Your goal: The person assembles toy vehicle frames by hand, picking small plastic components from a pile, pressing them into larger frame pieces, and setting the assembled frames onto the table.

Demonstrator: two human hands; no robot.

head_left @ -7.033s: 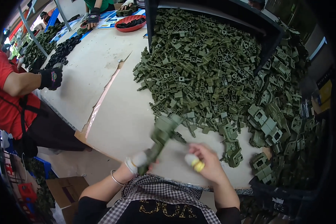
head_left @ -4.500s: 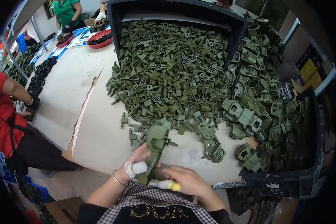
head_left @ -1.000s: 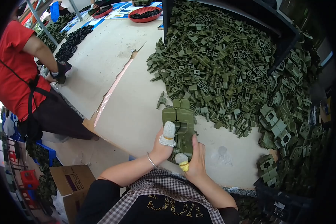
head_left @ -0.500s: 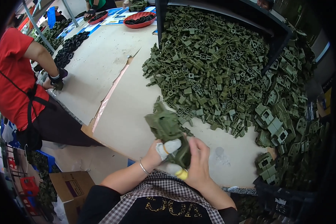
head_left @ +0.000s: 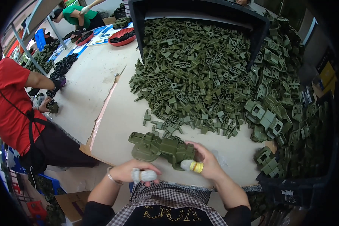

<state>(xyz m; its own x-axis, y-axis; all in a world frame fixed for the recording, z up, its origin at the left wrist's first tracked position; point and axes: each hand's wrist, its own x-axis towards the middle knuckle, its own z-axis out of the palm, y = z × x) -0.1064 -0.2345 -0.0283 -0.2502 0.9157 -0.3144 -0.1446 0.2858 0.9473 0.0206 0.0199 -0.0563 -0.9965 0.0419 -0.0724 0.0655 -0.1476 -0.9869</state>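
Where the right hand (head_left: 209,162) closes: clamped on the right end of an olive-green moulded vehicle shell (head_left: 164,146), its thumb wearing a white wrap (head_left: 185,164) with a yellow band (head_left: 196,167).
Vehicle shell: reaching leftward from the grip, over the near part of the pale tabletop (head_left: 111,139); whether it touches that surface cannot be told.
Left hand (head_left: 137,172): left of the grip and nearer the body, just beside the shell's near edge, thumb also wrapped; its fingers are partly hidden, so whether they are apart or together cannot be told.
Loose small parts (head_left: 173,124): just beyond the shell.
Heap of small green parts (head_left: 199,71): farther beyond the grip, spread before a black bin (head_left: 136,26).
Larger green shells (head_left: 265,118): right of the grip, piled beside and in a black crate (head_left: 290,190).
Red-shirted co-worker (head_left: 13,98): well left of the grip, one hand on a green piece (head_left: 53,108).
Red dish (head_left: 121,43): far beyond the grip and to its left, holding black rings (head_left: 122,37).
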